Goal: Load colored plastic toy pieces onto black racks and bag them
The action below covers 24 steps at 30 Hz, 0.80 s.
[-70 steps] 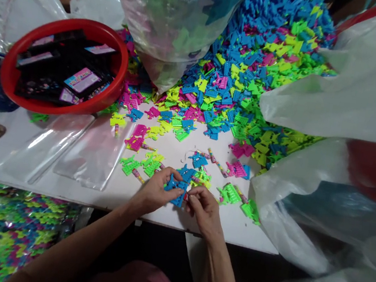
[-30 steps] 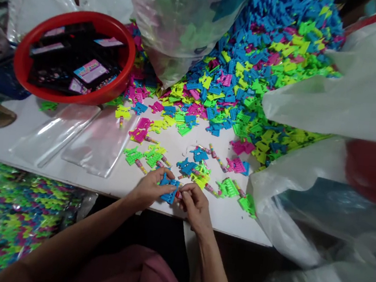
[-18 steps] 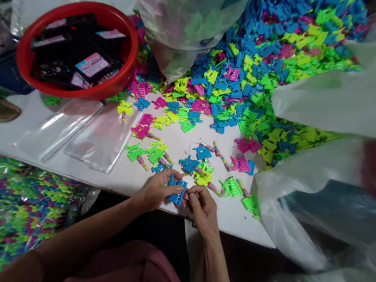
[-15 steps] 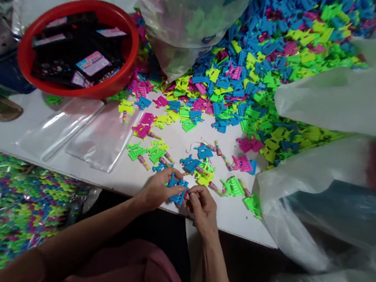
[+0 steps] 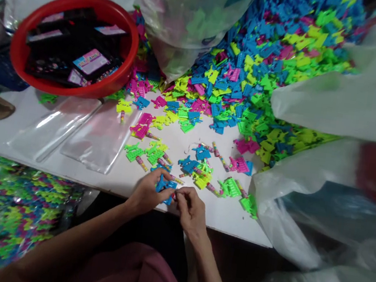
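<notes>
My left hand (image 5: 146, 192) is closed around a blue plastic toy piece (image 5: 166, 189) with a slotted body, held low over the table's front edge. The fingertips of my right hand (image 5: 192, 211) are pinched together at the piece's right edge. A small red bit (image 5: 173, 196) shows at those fingertips; the rest of it is hidden. A printed candy tube (image 5: 177, 180) lies just above the held piece. Around my hands lie more toy pieces with similar tubes, among them a yellow piece (image 5: 201, 179), a green piece (image 5: 229, 187) and another blue piece (image 5: 188, 164).
A red basin (image 5: 134, 54) of black printed packs stands at the back left. Flat clear bags (image 5: 95, 142) lie before it. A large pile of coloured pieces (image 5: 255, 62) covers the back right, beside a filled plastic bag (image 5: 191, 15). White sacks (image 5: 320, 99) bulge in from the right.
Both hands and the blue piece have shifted slightly left and turned a little. The printed tube above the piece shows more now. The camera view has shifted slightly.
</notes>
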Available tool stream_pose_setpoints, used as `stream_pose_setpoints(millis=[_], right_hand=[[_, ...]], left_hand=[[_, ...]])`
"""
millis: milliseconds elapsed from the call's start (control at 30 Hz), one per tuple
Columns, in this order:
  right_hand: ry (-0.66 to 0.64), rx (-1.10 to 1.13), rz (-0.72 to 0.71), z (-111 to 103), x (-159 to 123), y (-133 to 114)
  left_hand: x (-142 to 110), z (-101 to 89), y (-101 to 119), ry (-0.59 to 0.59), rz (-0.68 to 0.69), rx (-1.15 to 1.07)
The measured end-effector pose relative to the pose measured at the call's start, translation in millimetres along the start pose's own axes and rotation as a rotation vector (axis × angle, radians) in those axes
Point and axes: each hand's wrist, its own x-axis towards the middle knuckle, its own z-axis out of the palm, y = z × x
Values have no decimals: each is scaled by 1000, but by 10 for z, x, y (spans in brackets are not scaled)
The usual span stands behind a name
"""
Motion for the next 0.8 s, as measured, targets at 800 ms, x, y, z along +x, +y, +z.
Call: stream_pose_setpoints(millis=[800], right_hand=[[221,-329,-25,-1025,1353,213]], left_hand=[[2170,293,642,-10,110,761]])
